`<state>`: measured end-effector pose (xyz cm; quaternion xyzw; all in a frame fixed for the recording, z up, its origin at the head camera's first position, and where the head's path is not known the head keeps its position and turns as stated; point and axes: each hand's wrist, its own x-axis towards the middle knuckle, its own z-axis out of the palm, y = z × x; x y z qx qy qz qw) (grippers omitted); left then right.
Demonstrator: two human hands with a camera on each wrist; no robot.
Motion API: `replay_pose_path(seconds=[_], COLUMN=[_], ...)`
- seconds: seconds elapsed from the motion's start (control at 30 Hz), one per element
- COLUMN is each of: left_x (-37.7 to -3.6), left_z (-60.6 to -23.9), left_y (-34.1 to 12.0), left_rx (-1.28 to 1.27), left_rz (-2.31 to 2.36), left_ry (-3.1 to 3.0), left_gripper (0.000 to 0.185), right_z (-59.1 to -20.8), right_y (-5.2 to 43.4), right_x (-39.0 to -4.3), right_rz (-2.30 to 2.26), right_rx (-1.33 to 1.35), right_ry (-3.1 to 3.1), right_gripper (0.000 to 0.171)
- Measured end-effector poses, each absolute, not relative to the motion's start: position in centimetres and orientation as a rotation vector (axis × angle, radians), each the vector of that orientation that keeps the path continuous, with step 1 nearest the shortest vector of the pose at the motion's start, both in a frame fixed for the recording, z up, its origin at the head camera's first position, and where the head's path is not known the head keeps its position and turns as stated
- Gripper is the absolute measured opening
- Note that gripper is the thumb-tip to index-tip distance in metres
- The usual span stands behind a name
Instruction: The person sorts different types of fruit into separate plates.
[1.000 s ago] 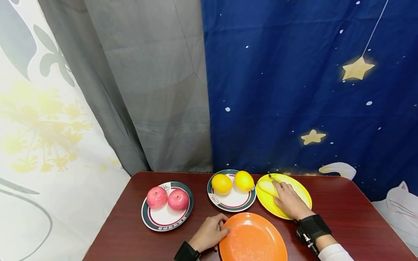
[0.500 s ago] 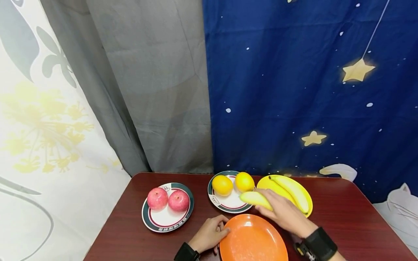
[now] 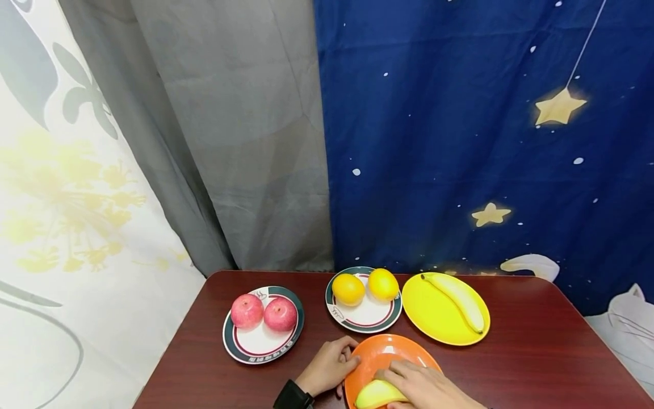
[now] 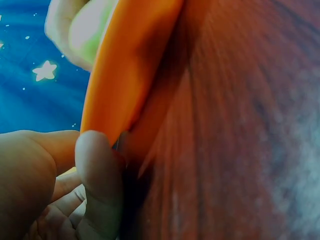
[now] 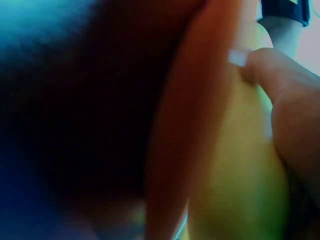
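Note:
My right hand (image 3: 424, 386) grips a banana (image 3: 377, 393) over the orange plate (image 3: 375, 352) at the front of the table. In the right wrist view the thumb lies along the banana (image 5: 235, 165), and the orange rim shows blurred beside it. At the plate's left edge, my left hand (image 3: 329, 363) pinches the rim. The left wrist view shows thumb and fingers (image 4: 97, 165) on either side of the orange plate (image 4: 130, 65). Behind it, the right hand and part of the banana appear at the top left.
A yellow plate (image 3: 429, 318) at the back right bears another banana (image 3: 462, 301). Two yellow round fruits (image 3: 348, 289) rest on a green-rimmed plate (image 3: 365, 326) at the back middle. To the left, a similar plate (image 3: 255, 358) holds two pink apples (image 3: 247, 311). Curtains hang behind the table (image 3: 541, 341).
My right hand has taken one banana off the yellow plate and carried it left and toward me, over the orange plate. My left hand has stayed at the orange rim.

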<state>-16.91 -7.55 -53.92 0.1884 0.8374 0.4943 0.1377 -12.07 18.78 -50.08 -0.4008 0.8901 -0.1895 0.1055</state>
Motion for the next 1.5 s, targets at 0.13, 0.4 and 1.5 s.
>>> replay_pose_path(seconds=[0.13,0.4,1.5], left_x=[-16.7,-16.7,-16.7], left_z=[-54.0,-54.0,-54.0], left_y=[-7.5,-7.7,-7.3], left_rx=[0.526,0.505,0.55], left_rz=[1.432,1.447,1.429], left_ry=[2.411,2.382,2.425], left_gripper=[0.014,0.014,0.016], right_z=[-50.6,-51.2,-50.5], right_y=[18.7,18.3,31.3], right_x=[-11.9,-11.8,-25.9], right_rz=[-0.515,-0.379,-0.531], right_rx=[-1.193,-1.339,-0.28], right_ry=[2.663,2.779,3.172], right_gripper=[0.043,0.042,0.078])
